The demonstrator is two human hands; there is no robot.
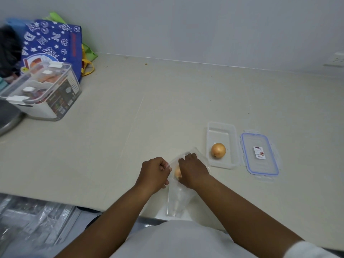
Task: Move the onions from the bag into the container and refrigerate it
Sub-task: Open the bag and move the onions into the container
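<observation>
A clear plastic bag point(177, 200) lies on the counter near its front edge. My left hand point(155, 172) pinches the bag's open edge on the left. My right hand point(192, 171) reaches into the bag's mouth, over a yellow onion point(177, 173) that shows between my hands; whether the fingers grip it is hidden. Right of the bag stands an open clear container point(221, 127) with one yellow onion point(218, 150) inside it. The container's blue-rimmed lid point(259, 153) lies flat beside it on the right.
A lidded white storage box point(41, 94) stands at the back left, in front of a blue patterned tote bag point(54, 41). A metal sink edge point(9, 121) shows at the far left. The wall point(204, 25) runs behind the beige counter point(130, 108).
</observation>
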